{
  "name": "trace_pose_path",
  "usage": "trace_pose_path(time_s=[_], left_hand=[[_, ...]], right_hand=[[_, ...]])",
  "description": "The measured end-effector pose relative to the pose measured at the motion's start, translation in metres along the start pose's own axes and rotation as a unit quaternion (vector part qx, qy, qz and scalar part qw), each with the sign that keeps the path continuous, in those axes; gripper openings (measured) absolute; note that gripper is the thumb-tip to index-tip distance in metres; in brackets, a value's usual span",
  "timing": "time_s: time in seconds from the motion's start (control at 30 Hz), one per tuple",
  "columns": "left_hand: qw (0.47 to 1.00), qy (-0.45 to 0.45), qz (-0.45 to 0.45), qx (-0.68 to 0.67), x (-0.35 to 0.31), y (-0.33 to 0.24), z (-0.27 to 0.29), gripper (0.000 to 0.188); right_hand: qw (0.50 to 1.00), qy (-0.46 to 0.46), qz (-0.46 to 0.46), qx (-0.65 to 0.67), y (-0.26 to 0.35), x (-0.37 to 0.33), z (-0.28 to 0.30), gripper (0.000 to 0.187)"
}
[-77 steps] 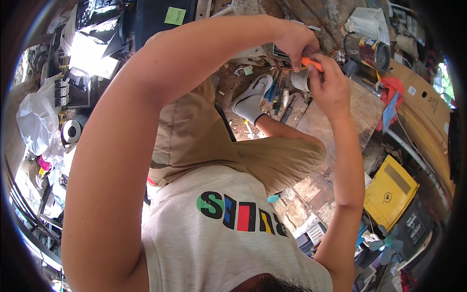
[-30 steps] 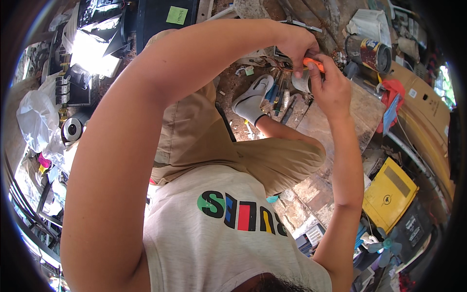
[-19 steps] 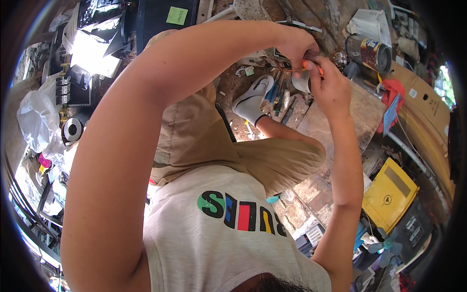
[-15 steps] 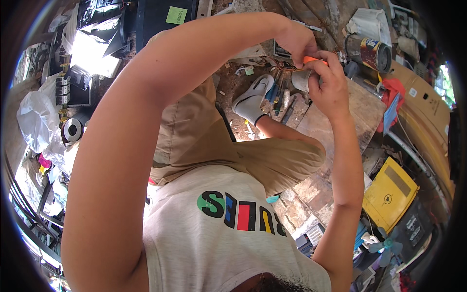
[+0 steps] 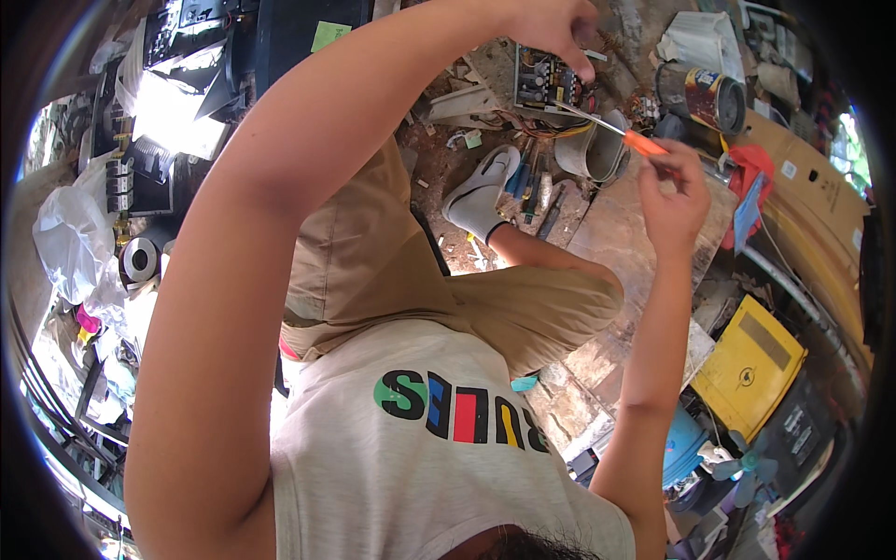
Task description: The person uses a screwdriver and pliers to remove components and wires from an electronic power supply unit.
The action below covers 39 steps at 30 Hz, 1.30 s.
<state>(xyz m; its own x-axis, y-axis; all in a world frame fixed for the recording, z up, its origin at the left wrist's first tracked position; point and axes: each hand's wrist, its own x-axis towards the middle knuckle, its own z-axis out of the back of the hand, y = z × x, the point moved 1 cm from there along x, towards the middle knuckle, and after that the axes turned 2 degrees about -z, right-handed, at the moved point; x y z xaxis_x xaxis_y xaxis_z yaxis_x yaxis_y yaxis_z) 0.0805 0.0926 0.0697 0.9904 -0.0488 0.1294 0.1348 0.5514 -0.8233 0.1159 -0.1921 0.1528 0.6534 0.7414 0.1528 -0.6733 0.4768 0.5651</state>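
My right hand (image 5: 674, 198) is closed round the orange handle of a screwdriver (image 5: 644, 143). Its metal shaft slants up and left, with the tip over an uncovered metal box of electronic parts (image 5: 539, 79). At the right side of that box is my left hand (image 5: 558, 28), thumb stretched down and apart from the partly blurred fingers; nothing shows in its grasp. A bundle of coloured wires (image 5: 523, 121) runs out along the box's near side. Under the screwdriver shaft stands a whitish tub (image 5: 583, 157).
Several hand tools (image 5: 532, 187) lie near my foot (image 5: 481, 191). A dark printed can (image 5: 717, 101) lies at the far right, near a red cloth (image 5: 751, 177) and cardboard (image 5: 812, 187). A yellow panel (image 5: 749, 369) is at the right, a clear plastic bag (image 5: 70, 229) at the left.
My hands have moved apart. The right one has drawn back toward me and right with the screwdriver; the left has shifted up, uncovering the box of electronics.
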Motion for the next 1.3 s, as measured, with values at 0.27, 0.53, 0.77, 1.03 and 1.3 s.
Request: trace_pose_path(time_s=[0.27, 0.53, 0.77, 1.03, 1.3], left_hand=[[0.987, -0.074, 0.048, 0.132, -0.008, 0.002, -0.024, 0.083], [0.97, -0.029, -0.097, 0.22, -0.023, -0.041, -0.087, 0.047], [0.966, 0.02, -0.037, 0.254, -0.015, -0.039, -0.116, 0.045], [0.955, -0.025, 0.012, 0.295, -0.028, -0.03, -0.129, 0.028], [0.935, -0.057, -0.007, 0.349, 0.01, -0.069, -0.105, 0.023]], right_hand=[[0.708, -0.15, -0.354, 0.593, -0.062, -0.089, 0.016, 0.028], [0.771, -0.088, -0.38, 0.503, -0.081, -0.076, -0.034, 0.026], [0.857, -0.014, -0.399, 0.327, -0.12, -0.036, -0.103, 0.04], [0.871, -0.181, -0.335, 0.31, -0.135, -0.041, -0.077, 0.043], [0.888, -0.208, -0.338, 0.231, -0.108, -0.094, -0.036, 0.051]])
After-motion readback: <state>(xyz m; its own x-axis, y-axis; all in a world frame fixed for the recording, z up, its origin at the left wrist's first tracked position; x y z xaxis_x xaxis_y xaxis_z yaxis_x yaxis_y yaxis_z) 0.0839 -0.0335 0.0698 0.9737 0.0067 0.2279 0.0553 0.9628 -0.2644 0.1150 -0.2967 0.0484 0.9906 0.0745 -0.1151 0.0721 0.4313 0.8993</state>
